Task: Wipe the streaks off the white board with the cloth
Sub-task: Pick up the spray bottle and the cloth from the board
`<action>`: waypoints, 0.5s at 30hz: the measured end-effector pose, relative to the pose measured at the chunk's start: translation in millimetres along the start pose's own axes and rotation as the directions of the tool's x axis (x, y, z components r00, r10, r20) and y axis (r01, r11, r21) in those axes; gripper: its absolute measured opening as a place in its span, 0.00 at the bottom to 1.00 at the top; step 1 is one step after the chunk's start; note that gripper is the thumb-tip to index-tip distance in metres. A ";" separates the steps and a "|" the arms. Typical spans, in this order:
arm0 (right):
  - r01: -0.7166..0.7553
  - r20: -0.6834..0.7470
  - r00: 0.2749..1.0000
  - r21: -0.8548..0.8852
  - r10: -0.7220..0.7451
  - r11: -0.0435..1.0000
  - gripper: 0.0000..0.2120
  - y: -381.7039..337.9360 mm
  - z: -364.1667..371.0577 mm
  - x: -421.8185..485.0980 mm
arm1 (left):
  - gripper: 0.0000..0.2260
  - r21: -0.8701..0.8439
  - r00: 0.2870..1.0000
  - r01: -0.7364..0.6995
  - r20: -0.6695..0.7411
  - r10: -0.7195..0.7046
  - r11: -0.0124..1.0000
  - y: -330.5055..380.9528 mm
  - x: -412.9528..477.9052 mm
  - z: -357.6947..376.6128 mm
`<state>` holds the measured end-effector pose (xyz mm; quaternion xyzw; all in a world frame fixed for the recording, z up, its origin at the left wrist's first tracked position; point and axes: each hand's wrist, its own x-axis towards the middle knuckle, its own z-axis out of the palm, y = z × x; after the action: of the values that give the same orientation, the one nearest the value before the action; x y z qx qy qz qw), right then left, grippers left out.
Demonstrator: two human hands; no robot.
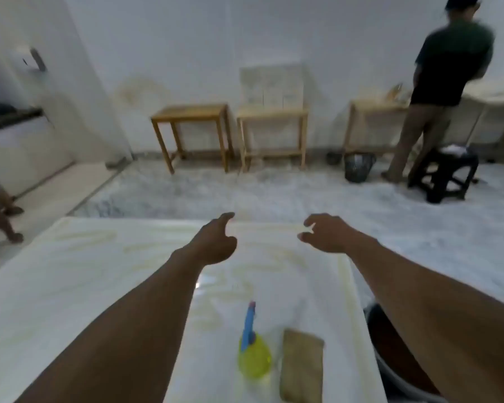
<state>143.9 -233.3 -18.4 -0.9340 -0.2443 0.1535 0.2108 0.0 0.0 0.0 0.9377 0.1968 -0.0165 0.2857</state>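
Note:
A large white board (70, 280) lies flat before me, marked with faint yellowish streaks across its far half. A folded tan cloth (301, 366) rests on the board near its front right corner. Beside the cloth stands a yellow spray bottle (253, 356) with a blue trigger head. My left hand (216, 242) hovers over the far middle of the board, fingers apart, forefinger stretched out. My right hand (323, 232) is held out near the far right edge, fingers spread and holding nothing. Both hands are well beyond the cloth.
A dark round bucket (390, 353) sits on the floor by the board's right edge. Three wooden stools (192, 114) line the far wall. A person (442, 91) stands at the back right near a black stool (445, 175) and a mesh bin (358, 167).

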 end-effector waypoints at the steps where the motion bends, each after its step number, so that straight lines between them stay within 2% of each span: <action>1: -0.039 0.059 0.997 -0.027 0.041 0.999 0.23 13.7 30.2 -4.0 | 0.33 0.027 0.997 0.053 0.050 -0.055 0.998 -17.8 -1.0 15.9; 3: -0.084 0.157 0.984 -0.012 0.085 0.996 0.19 41.5 102.0 -17.6 | 0.36 0.070 0.971 0.119 0.199 -0.130 0.990 -58.8 -13.4 56.3; 6: -0.238 0.261 0.941 0.065 0.214 0.969 0.17 74.8 207.3 -49.1 | 0.47 0.080 0.862 0.219 0.451 -0.231 0.972 -110.7 -46.0 121.3; 8: -0.314 0.294 0.916 0.107 0.272 0.943 0.20 82.3 255.4 -65.6 | 0.58 0.010 0.841 0.203 0.510 -0.180 0.979 -131.6 -60.5 157.7; 9: -0.350 0.283 0.909 0.121 0.305 0.929 0.23 84.0 275.6 -71.6 | 0.61 -0.067 0.859 0.205 0.491 -0.147 0.976 -137.5 -65.7 173.5; 11: -0.362 0.181 0.920 0.049 0.348 0.931 0.28 81.8 305.2 -79.4 | 0.58 -0.246 0.922 0.212 0.372 -0.110 0.946 -135.1 -71.6 196.7; 13: -0.330 0.089 0.938 -0.065 0.335 0.942 0.26 79.0 316.0 -77.2 | 0.47 -0.373 0.971 0.195 0.204 -0.125 0.907 -116.5 -70.9 208.4; 15: -0.303 0.099 0.945 -0.083 0.311 0.949 0.18 78.3 314.1 -72.3 | 0.33 -0.418 0.989 0.149 0.055 -0.139 0.896 -96.4 -65.0 212.6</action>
<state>-8.1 -232.9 -313.1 -0.9572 -0.1122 0.2278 0.1392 -79.1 -65.5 -219.5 0.8367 0.2612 -0.0059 0.4814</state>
